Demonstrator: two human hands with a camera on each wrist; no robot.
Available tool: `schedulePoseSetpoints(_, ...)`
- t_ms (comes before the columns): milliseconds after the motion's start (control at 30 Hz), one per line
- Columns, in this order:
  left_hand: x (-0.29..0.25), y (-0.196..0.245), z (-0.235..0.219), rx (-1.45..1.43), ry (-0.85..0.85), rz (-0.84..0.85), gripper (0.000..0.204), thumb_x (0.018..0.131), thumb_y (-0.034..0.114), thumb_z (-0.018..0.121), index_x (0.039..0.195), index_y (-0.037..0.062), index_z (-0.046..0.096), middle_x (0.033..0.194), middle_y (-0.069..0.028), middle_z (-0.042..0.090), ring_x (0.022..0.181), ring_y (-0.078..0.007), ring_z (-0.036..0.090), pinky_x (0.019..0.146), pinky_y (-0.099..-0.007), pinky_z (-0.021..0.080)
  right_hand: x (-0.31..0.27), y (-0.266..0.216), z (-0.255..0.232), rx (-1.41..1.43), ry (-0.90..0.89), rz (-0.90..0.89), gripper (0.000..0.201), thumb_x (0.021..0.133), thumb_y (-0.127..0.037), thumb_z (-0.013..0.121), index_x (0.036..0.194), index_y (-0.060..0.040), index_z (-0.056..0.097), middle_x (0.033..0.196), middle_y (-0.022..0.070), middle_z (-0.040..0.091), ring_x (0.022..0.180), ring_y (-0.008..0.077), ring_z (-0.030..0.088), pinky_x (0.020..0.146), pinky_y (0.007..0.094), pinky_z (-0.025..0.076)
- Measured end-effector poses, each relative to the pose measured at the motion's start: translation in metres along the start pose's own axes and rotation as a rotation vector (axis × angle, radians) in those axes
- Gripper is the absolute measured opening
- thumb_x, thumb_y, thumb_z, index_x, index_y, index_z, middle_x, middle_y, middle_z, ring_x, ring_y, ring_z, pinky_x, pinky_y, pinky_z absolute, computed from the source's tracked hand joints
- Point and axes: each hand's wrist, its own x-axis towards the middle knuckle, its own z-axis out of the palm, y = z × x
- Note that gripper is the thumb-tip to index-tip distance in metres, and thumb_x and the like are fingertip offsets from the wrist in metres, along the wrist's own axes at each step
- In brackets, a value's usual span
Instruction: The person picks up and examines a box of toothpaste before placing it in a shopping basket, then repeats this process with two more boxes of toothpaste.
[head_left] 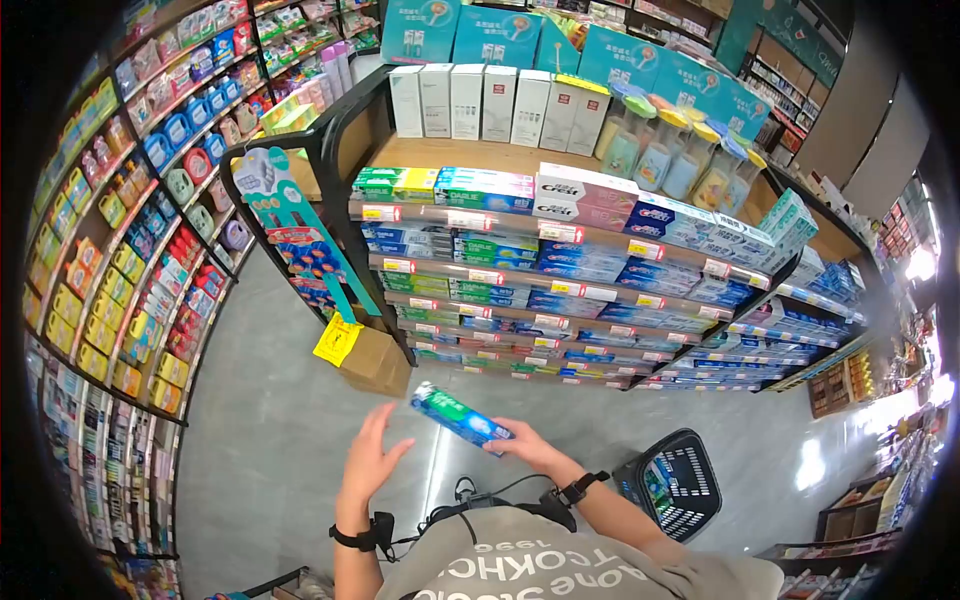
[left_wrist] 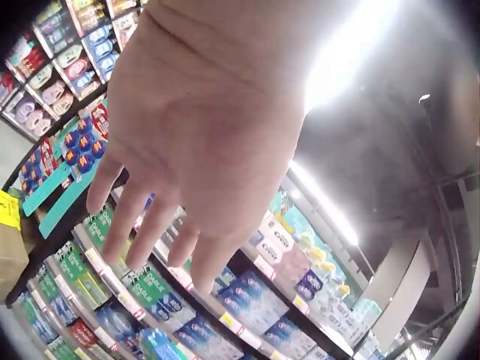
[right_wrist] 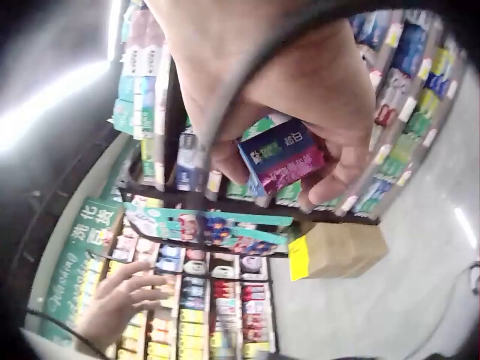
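Observation:
A blue and green toothpaste box is held by one end in my right hand. In the right wrist view, thumb and fingers pinch the sides of the toothpaste box, its printed end facing the camera. My left hand is beside the far end of the box, fingers spread and holding nothing. Its palm fills the upper part of the left wrist view, where the left hand has its fingers extended.
In front stands a shelf unit stacked with toothpaste boxes. A shopping basket with some packages is on the floor at the right. A cardboard box with a yellow sign stands at the shelf's left end. Detergent shelves line the left.

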Motion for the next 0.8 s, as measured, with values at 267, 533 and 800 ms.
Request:
schedulePoseSetpoints(267, 0.014, -0.009, -0.011, -0.654, -0.175, -0.042, 0.071, 0.076, 0.006, 0.090, 0.135, 0.0084, 0.051, 0.118, -0.0026, 0.060, 0.105, -0.0131, 0.061, 0.089, -0.0298, 0.054, -0.060, -0.094, 0.028, -0.029, -0.082, -0.268, 0.071, 0.076, -0.008, 0.090, 0.141, -0.0048, 0.060, 0.128, 0.0016, 0.064, 0.113, 0.0139, 0.060, 0.099, 0.0301, 0.050)
schedulePoseSetpoints(533, 0.004, 0.026, 0.001, -0.757, -0.250, 0.061, 0.070, 0.074, 0.001, 0.088, 0.133, 0.0085, 0.052, 0.118, -0.0023, 0.057, 0.109, -0.0118, 0.059, 0.094, -0.0290, 0.051, -0.114, -0.120, 0.044, 0.250, 0.175, -0.400, 0.087, 0.077, -0.007, 0.085, 0.153, -0.0137, 0.043, 0.130, 0.0057, 0.054, 0.098, 0.0125, 0.062, 0.071, 0.0259, 0.056)
schedulePoseSetpoints(800, 0.014, 0.039, 0.011, -0.738, -0.369, 0.177, 0.088, 0.075, 0.006, 0.090, 0.147, 0.0110, 0.039, 0.130, -0.0065, 0.053, 0.116, -0.0160, 0.056, 0.100, -0.0321, 0.048, -0.141, -0.111, 0.048, 0.127, 0.292, -0.495, 0.102, 0.072, -0.015, 0.093, 0.154, -0.0126, 0.034, 0.131, 0.0113, 0.054, 0.112, 0.0165, 0.059, 0.083, 0.0251, 0.055)
